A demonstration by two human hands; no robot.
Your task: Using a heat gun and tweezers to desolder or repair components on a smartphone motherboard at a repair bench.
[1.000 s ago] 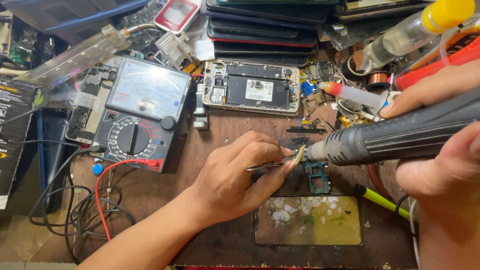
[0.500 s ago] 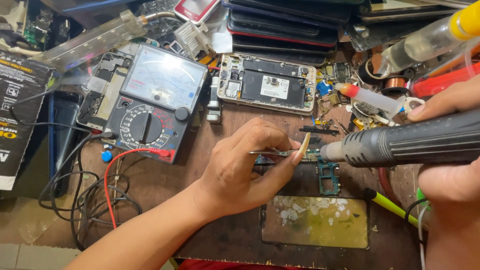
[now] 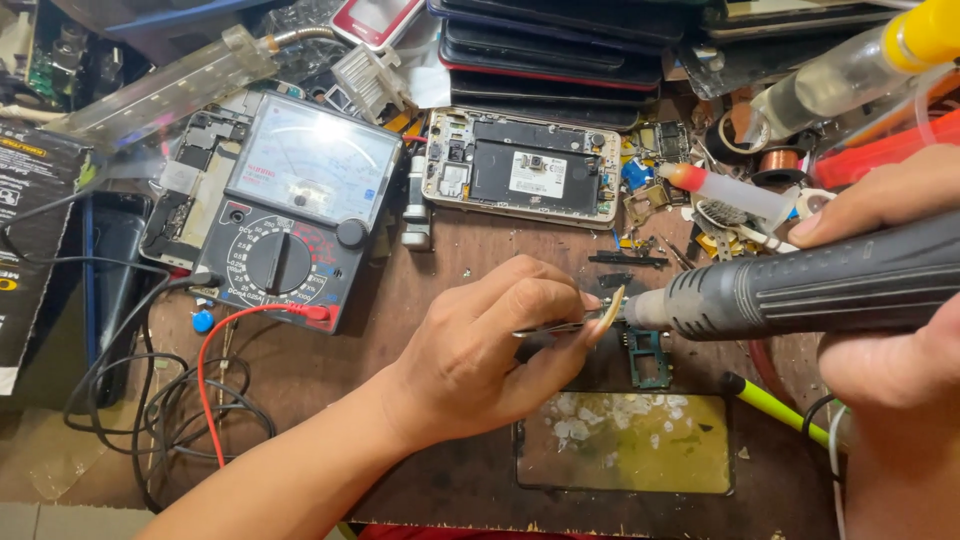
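A: What fills the worn brown wooden bench [image 3: 480, 290], biggest first?

B: At ten o'clock of the bench sits a black analog multimeter with a pale dial face [image 3: 290, 200], its red lead [image 3: 235, 325] looping down toward seven. At twelve o'clock lies an opened silver phone body with its dark boards bare [image 3: 522, 168], and behind it a stack of dark flat phones [image 3: 550, 45]. At five o'clock rests a yellowish glass panel flecked white [image 3: 625, 440].

A: And the hands?

B: The right hand [image 3: 890, 300], at three o'clock, is wrapped round a thick dark-grey ribbed hot-air handpiece [image 3: 800, 285], thumb on top, with the metal nozzle aimed toward nine. The left hand [image 3: 490, 345], near the centre, pinches thin metal tweezers [image 3: 560, 326] between closed fingers, the tips just at the nozzle mouth.

A: Where is the piece being worked?

B: A small green circuit board [image 3: 648, 358] lies on the bench just below the nozzle, at four o'clock of the left hand. Whether the tweezer tips hold a part I cannot tell; a long nail hides them.

A: Which step, by your judgement?

B: Heating a component on that board, I think. The next move calls for a steady nozzle and a light, straight lift with the tweezers once the solder gives.
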